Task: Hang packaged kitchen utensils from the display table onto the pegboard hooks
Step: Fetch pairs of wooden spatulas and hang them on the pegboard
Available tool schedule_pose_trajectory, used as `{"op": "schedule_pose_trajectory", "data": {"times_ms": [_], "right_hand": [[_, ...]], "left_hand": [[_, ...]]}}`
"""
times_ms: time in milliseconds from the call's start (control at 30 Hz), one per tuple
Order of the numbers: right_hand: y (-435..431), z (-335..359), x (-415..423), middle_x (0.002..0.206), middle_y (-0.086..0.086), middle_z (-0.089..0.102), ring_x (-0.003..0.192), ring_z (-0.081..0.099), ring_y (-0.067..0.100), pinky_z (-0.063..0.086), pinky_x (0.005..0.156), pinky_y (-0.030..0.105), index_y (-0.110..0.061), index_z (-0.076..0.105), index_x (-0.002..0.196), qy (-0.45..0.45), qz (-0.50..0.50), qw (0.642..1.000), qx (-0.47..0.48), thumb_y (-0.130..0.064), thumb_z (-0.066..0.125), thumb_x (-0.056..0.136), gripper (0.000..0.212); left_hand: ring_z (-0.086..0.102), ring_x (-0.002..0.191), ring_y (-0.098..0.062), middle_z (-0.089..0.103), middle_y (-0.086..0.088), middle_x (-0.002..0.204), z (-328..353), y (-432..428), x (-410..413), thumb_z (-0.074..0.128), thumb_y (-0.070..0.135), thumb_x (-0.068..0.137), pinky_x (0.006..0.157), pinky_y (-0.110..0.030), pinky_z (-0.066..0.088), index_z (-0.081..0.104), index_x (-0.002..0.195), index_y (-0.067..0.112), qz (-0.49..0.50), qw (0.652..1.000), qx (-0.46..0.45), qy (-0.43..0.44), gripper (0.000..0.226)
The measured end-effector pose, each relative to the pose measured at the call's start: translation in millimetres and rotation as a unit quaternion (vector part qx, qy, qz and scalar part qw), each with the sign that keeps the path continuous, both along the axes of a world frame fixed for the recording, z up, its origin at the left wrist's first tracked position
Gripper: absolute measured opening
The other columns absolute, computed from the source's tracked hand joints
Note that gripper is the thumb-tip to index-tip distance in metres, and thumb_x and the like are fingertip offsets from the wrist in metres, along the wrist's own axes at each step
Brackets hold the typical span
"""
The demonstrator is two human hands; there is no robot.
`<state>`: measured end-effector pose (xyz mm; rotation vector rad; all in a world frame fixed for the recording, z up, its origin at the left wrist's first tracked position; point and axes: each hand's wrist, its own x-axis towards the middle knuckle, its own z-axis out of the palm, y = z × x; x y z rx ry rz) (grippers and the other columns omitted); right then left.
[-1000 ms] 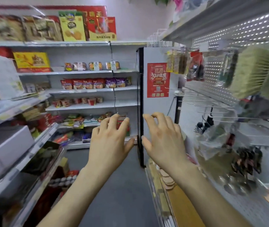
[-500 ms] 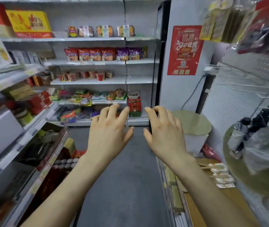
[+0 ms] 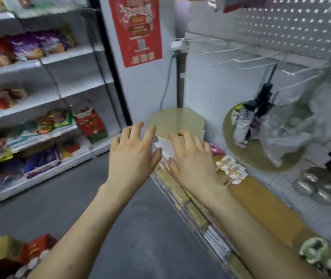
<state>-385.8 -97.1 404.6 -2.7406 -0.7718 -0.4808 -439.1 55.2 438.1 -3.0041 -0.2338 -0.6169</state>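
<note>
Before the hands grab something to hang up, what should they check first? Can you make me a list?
1. Left hand free: ok, fingers spread, holding nothing.
2. Right hand free: ok, holding nothing.
3. Packaged utensils in sight: ok, lying on the wooden display surface, just right of the right hand.
4. Hooks on the pegboard bare: ok, several have nothing on them.
5. Hanging holes in the packs: cannot tell, too blurred.

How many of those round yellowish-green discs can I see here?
2. One disc lies flat just beyond the right hand; the other disc sits against the pegboard on the right, partly behind a plastic bag. More may be hidden.
</note>
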Motion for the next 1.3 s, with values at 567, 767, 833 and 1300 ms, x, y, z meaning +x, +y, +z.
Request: {"op": "schedule_pose_trajectory", "data": {"times_ms": [567,767,833,1300], "right_hand": [[-18.4,-137.1,172.4,0.148,0.007,0.048,0.131,0.051,0.032,0.048,0.101,0.051,-0.022,0.046,0.153,0.148,-0.236,0.960,-0.039,-0.041,0.059,0.094,0.063],[-17.3,-193.9,169.3,0.143,0.007,0.050,0.126,0.055,0.031,0.051,0.093,0.047,-0.019,0.049,0.148,0.238,-0.341,0.908,-0.041,-0.043,0.061,0.096,0.059],[-17.1,-206.5,164.4,0.146,0.008,0.049,0.128,0.054,0.032,0.052,0.096,0.049,-0.020,0.047,0.151,0.263,-0.392,0.881,-0.021,-0.043,0.063,0.096,0.061],[-18.5,-362.3,221.1,0.147,0.007,0.045,0.133,0.048,0.030,0.054,0.100,0.050,-0.021,0.042,0.156,0.371,-0.452,0.806,0.087,-0.034,0.061,0.101,0.060]], "left_hand": [[0.059,0.122,-0.041,0.056,-0.014,0.144,-152.9,8.6,251.9,0.065,0.044,0.096,0.088,-0.053,0.051,0.057,0.144,0.017,-0.222,0.964,-0.027,0.142,0.056],[0.055,0.129,-0.040,0.052,-0.012,0.150,-215.4,6.0,307.5,0.061,0.048,0.097,0.093,-0.052,0.050,0.054,0.149,0.020,-0.319,0.920,-0.014,0.226,0.060],[0.055,0.128,-0.039,0.052,-0.012,0.148,-233.9,3.4,320.8,0.060,0.048,0.098,0.092,-0.052,0.051,0.052,0.150,0.020,-0.364,0.897,-0.007,0.253,0.060],[0.053,0.131,-0.035,0.046,-0.007,0.146,-389.1,-13.3,404.6,0.053,0.044,0.105,0.096,-0.049,0.052,0.046,0.153,0.024,-0.415,0.828,-0.001,0.377,0.052]]}}
